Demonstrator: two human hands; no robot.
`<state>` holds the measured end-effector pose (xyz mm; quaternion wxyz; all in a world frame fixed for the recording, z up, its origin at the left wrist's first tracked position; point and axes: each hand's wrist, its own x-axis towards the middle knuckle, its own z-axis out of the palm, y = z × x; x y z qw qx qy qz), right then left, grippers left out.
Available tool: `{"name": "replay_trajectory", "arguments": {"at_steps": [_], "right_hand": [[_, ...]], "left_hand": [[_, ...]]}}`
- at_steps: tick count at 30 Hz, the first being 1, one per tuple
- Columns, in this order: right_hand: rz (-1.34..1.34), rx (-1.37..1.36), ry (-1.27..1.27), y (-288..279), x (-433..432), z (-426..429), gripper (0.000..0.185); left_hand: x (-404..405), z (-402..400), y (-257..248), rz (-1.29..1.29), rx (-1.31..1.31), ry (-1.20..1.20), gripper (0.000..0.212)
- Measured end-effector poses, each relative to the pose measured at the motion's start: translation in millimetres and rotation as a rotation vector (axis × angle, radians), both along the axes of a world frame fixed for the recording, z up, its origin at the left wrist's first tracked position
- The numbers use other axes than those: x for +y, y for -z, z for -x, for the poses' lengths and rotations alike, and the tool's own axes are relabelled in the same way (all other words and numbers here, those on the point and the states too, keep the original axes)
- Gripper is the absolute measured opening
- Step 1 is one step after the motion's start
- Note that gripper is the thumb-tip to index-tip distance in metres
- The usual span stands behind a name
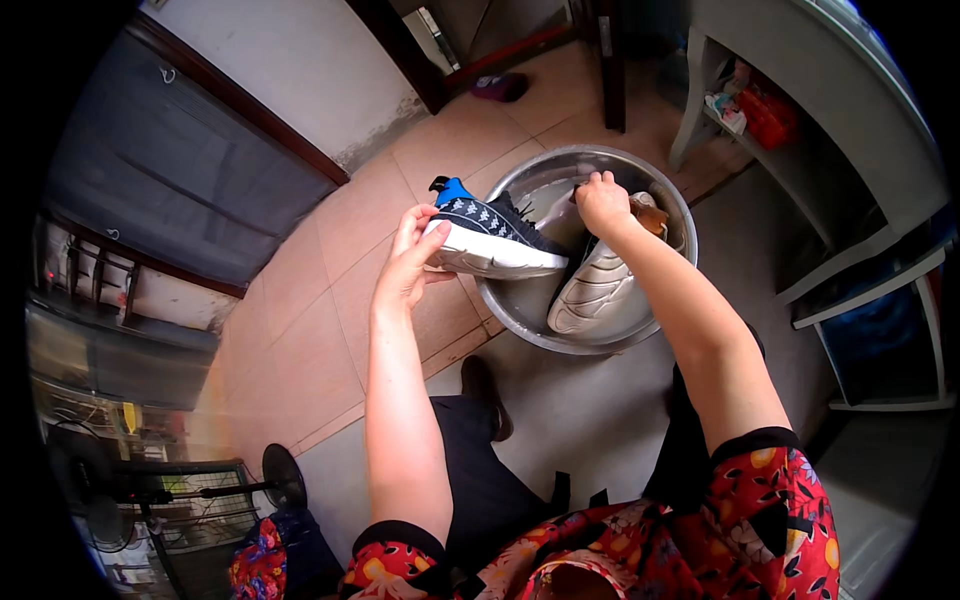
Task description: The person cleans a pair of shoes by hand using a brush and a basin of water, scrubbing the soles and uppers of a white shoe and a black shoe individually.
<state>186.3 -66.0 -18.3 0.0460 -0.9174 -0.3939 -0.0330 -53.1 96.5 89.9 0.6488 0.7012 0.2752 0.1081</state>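
Observation:
My left hand [415,257] grips a black patterned sneaker [487,225] by its heel end, thumb on the white sole. The shoe has a blue collar lining and is tilted, its toe over the near left rim of a round metal basin [527,336]. Inside the basin, my right hand [604,206] is curled around a small dark object [577,193], mostly hidden by the fingers. Below that hand a second sneaker [596,289] leans with its pale, wavy sole side showing. Cloudy water [517,296] lies in the basin.
A pale cabinet [832,112] with a red item [766,116] on its shelf stands to the right. Tan tiles [360,277] cover the floor at left. A dark shoe [501,86] lies near the doorway. A black round-based stand [285,476] is at lower left.

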Motion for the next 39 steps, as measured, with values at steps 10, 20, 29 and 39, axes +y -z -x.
{"name": "replay_trajectory", "arguments": {"at_steps": [10,20,29,39], "right_hand": [[0.239,0.016,-0.181,18.7,5.7,4.7,0.024],[-0.866,0.541,-0.51,-70.5,-5.2,89.1,0.037],[-0.381,0.137,-0.169,-25.2,-46.2,56.8,0.031],[0.02,-0.073,-0.133,-5.1,-54.1,35.4,0.028]], "left_hand": [[-12.6,-4.1,3.3,0.059,0.045,-0.087,0.087],[-20.1,-8.3,14.4,0.041,-0.047,-0.201,0.078],[-24.5,-12.4,17.0,0.085,-0.056,-0.238,0.075],[-24.1,-13.4,20.6,0.117,-0.014,-0.232,0.065]]}}
